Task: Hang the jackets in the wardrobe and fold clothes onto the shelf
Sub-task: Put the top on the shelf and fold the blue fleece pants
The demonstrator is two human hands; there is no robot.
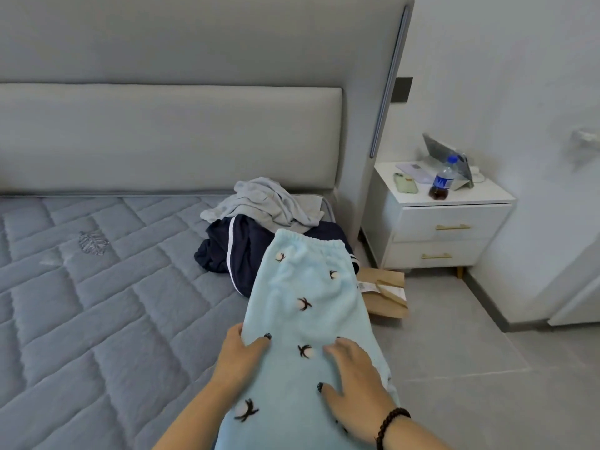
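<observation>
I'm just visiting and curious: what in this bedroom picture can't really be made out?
- Light blue fleece pants: lower legs cut off by the bottom edge.
- Navy garment: partly buried under the pants and the grey garment.
- Bottle label: too small to read.
- Wardrobe: not in view.

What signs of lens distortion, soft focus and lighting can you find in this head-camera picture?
Head view: the wide lens bows the headboard edge and tilts the nightstand; light is flat and even, with only faint shadows under the clothes pile; the bottle label is too soft to read; both hands on the fleece trousers look slightly smeared.
</observation>
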